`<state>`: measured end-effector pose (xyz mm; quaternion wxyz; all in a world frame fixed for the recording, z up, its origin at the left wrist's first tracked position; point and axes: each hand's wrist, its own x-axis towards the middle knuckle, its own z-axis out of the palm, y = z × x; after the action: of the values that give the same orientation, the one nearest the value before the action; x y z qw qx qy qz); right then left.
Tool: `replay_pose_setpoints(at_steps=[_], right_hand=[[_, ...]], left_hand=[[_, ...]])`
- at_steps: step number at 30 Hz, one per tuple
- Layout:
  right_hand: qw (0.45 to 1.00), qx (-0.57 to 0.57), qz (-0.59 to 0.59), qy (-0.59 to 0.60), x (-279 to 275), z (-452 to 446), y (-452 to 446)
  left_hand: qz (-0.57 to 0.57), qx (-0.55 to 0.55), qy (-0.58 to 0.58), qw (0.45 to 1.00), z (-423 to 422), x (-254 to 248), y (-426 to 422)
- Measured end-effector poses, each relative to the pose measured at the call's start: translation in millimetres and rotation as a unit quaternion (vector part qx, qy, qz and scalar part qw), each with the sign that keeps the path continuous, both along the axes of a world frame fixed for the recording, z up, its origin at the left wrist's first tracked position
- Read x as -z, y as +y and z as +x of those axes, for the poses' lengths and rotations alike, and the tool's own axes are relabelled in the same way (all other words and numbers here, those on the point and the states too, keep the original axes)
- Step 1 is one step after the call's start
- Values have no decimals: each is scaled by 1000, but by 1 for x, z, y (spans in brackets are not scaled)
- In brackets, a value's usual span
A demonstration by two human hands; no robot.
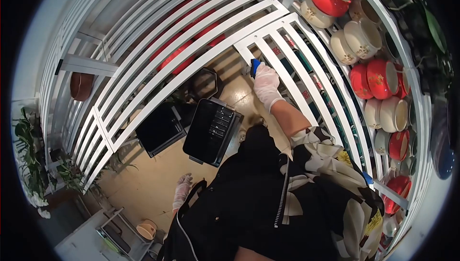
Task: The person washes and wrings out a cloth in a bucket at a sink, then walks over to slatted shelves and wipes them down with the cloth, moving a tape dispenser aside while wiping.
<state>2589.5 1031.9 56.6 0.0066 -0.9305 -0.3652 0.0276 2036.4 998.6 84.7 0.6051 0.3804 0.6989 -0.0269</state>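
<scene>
My right hand (267, 86), in a thin whitish glove, is closed around a small blue object (255, 66) with a dark edge. Its exact kind is hard to make out. The blue object is at the end of a white slat on the slatted rack (261, 31). My left hand (182, 188), gloved as well, hangs low beside my body, its fingers loosely extended with nothing visible in them. The nearest thing ahead of it is a glossy black plastic tray or bin (209, 131) on the floor.
Red and cream pots (382, 76) fill a shelf on the right. Another black bin (160, 129) and a dark hexagonal pot (203, 83) are below the rack. Plants (28, 141) stand at the left, a small stool (124, 234) at lower left. The floor (139, 189) is tan.
</scene>
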Motion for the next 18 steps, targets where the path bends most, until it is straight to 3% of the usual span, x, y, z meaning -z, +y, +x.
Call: replay_pose_setpoints(at_steps=[2,3,5,8,18], right_hand=[[999,-14,32,-36,4,5,20],[999,-18,19,23,3,10,31],[999,-38,26,-1,9,17,53],[996,-78,-4,-39,9,23,80],[990,-138,40,-8,1,31,73]], left_hand=[[-12,-93,-4,996,-5,-2,-21],[-20,-127,-13,992,-10,-1,-31],[-34,-194,-28,980,-15,3,-49],[-40,-247,-45,967,-14,-1,-71],[-13,-42,58,997,27,-21,-56]])
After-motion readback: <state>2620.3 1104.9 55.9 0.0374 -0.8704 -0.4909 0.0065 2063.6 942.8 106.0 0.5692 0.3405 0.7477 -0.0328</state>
